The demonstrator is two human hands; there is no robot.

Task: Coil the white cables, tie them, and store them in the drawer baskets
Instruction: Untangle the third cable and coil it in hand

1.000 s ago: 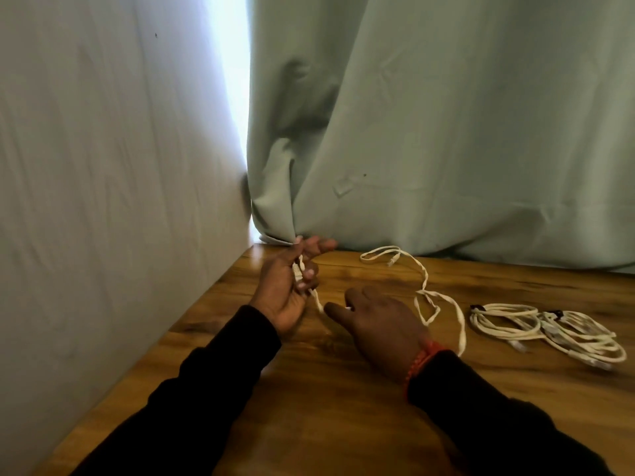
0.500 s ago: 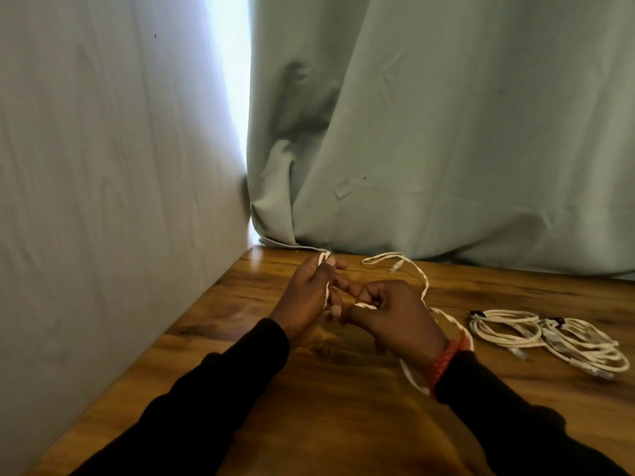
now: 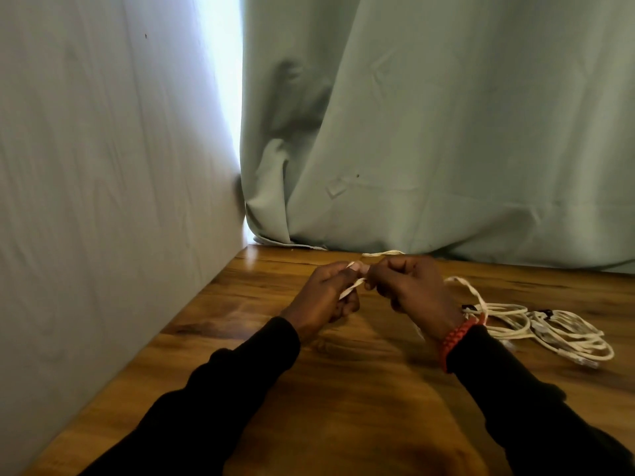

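Observation:
A loose white cable (image 3: 467, 286) runs across the wooden table (image 3: 343, 389) from between my hands out to the right and back toward the curtain. My left hand (image 3: 323, 293) grips one stretch of it, fingers curled around the strand. My right hand (image 3: 409, 286) pinches the cable right beside the left hand, knuckles up, with an orange braided band on its wrist. Two coiled white cables (image 3: 556, 334) with dark ties lie on the table to the right of my right wrist. No drawer or basket is in view.
A pale wall (image 3: 103, 201) borders the table on the left. A grey-green curtain (image 3: 446, 132) hangs along the back edge, its hem resting on the wood. Bare tabletop lies in front of my forearms.
My right hand left the tabletop, took hold of the cable and rose to meet the left hand. Both hands now sit close together, and the loose cable has been drawn in toward them.

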